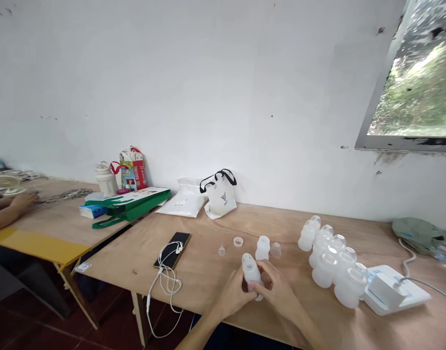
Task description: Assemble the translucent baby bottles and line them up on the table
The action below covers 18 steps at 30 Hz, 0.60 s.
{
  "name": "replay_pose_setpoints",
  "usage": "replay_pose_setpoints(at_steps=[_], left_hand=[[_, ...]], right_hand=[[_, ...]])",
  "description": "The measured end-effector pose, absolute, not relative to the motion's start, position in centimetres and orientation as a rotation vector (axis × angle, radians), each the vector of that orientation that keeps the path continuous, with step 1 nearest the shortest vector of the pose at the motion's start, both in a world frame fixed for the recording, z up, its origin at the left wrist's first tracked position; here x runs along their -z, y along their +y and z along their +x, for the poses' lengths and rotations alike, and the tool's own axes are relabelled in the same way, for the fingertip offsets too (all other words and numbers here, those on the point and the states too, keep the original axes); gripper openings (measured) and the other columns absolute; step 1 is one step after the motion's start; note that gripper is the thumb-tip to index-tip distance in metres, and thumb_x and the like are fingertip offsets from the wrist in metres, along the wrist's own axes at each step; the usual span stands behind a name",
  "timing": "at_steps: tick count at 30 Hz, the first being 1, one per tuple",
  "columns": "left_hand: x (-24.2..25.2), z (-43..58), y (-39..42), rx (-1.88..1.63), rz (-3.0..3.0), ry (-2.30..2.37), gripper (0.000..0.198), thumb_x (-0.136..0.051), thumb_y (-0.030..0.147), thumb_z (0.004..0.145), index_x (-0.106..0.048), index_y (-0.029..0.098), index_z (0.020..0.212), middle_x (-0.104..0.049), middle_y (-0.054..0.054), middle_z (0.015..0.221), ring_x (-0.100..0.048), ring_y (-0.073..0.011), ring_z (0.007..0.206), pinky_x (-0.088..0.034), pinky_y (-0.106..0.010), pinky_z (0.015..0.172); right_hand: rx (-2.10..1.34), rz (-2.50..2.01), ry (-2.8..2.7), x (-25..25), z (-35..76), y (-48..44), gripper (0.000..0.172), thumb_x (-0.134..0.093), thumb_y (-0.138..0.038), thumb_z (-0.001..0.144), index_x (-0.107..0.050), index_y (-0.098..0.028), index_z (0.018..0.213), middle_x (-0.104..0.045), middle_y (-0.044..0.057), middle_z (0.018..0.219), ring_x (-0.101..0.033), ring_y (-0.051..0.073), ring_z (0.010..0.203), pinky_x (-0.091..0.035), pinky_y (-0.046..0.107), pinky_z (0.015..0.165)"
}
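Head view: the left hand and right hand grip a frosted plastic bottle above a plywood table.

The left hand's fingers wrap the bottle's lower side while the right hand's fingers press against the opposite side, holding it tilted between them, neck pointing away from the person. Just beyond the grip stand a matching upright bottle and a clear dome cap. Further left of these lie a small ring collar and a clear cone-shaped piece. Right of the grip, a cluster of frosted bottles stands close together. Left of the grip lies a black smartphone beneath white earphones.
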<state>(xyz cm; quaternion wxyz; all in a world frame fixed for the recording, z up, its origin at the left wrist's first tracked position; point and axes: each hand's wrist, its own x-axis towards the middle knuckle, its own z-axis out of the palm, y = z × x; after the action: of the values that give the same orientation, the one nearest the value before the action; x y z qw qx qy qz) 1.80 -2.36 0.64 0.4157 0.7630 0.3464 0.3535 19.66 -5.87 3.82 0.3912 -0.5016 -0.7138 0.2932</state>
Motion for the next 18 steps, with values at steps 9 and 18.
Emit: replay_pose_setpoints(at_steps=[9, 18], left_hand=[[0.1, 0.9, -1.4, -0.694, 2.215, 1.062, 0.041, -0.068, 0.03, 0.087, -0.063, 0.024, 0.127, -0.068, -0.005, 0.132, -0.059, -0.0298, 0.123, -0.04, -0.041, 0.108], [0.1, -0.4, -0.4, -0.64, 2.433, 0.963, 0.043, -0.073, 0.037, 0.088, -0.058, 0.022, 0.126, -0.064, -0.007, 0.138, -0.056, -0.028, 0.131, -0.031, -0.042, 0.118]], right_hand=[[-0.873, -1.318, -1.815, -2.5, 19.8, -5.7, 0.037, -0.061, -0.045, 0.092, -0.065, -0.02, 0.119, -0.072, 0.007, 0.109, -0.064, 0.028, 0.099, -0.049, 0.041, 0.089], [-0.645, -1.481, -1.874, -0.5, 18.8, -5.4, 0.025, -0.057, -0.047, 0.095, -0.063, -0.023, 0.1, -0.07, 0.005, 0.095, -0.065, 0.027, 0.089, -0.048, 0.039, 0.084]])
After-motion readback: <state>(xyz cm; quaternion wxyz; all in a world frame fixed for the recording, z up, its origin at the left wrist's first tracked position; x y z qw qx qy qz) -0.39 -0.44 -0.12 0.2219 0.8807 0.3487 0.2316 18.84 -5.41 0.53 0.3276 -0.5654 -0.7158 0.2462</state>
